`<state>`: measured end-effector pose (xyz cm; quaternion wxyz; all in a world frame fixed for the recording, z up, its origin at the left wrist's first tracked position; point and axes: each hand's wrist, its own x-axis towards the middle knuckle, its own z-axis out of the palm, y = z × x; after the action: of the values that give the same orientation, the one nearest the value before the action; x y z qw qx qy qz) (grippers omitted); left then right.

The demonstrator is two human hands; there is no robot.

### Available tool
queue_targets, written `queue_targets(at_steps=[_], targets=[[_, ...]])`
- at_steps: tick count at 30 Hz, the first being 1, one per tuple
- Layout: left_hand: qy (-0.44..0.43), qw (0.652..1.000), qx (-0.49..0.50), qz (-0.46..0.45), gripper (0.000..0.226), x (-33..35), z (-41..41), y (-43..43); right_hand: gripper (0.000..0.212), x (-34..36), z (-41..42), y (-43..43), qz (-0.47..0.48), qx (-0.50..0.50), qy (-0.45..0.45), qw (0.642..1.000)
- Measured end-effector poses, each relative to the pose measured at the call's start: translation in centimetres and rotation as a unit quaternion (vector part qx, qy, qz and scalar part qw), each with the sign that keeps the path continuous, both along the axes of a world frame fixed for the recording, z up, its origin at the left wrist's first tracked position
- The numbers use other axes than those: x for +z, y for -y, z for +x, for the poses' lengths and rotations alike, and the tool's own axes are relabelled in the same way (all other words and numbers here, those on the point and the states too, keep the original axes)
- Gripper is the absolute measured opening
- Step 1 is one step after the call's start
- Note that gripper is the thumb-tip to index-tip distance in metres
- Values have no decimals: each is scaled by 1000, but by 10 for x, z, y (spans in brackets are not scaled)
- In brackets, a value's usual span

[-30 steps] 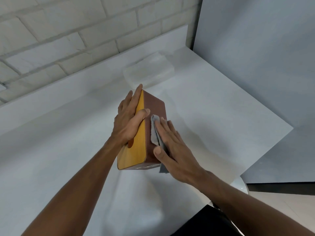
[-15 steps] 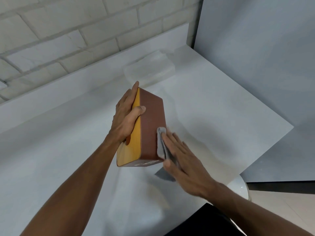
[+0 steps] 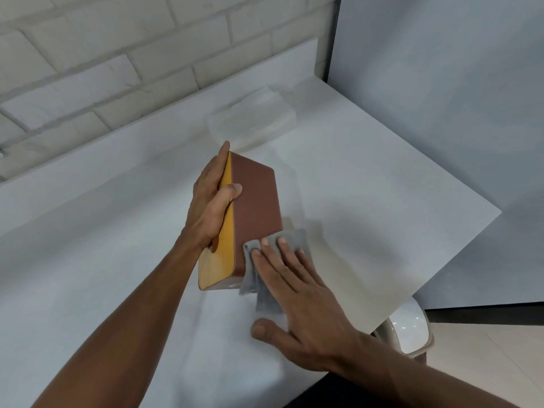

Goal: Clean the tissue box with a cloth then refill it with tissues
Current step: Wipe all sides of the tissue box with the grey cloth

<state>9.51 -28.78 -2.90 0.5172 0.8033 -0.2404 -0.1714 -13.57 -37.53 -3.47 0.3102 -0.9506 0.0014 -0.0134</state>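
While our right hand [image 3: 297,301] lies flat in the lower middle of the frame, its spread fingers [image 3: 266,257] press one grey cloth [image 3: 265,278] against the lower end of the brown side of the tissue box [image 3: 256,207], nothing clenched, the thumb held apart on the white table [image 3: 382,201]. Just above and to the left, our left hand [image 3: 212,201] grasps that one box, fingers along its yellow face and thumb hooked over the edge onto the brown side; the box stands on a narrow side at mid-frame, on the table. Farther up, near the brick wall [image 3: 117,54], we count one white stack of tissues [image 3: 250,116], well apart from the box. At lower right, one white bin [image 3: 409,331] shows past the table's edge.
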Motion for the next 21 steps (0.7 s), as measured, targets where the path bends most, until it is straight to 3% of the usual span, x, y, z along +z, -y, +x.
queue_targets(at_steps=[8,12,18,21], targets=[[-13,1000,0,-21,84,3,-1,0,91,3,31,-18,-2,-4,68,998],[0,1000,-9,-20,78,4,-2,2,95,3,48,1,79,-75,4,994],[11,1000,-13,-6,83,6,-3,6,90,-2,92,40,213,-196,-84,954],[4,1000,-4,-13,82,6,-4,6,65,-5,79,38,264,-203,-54,941]])
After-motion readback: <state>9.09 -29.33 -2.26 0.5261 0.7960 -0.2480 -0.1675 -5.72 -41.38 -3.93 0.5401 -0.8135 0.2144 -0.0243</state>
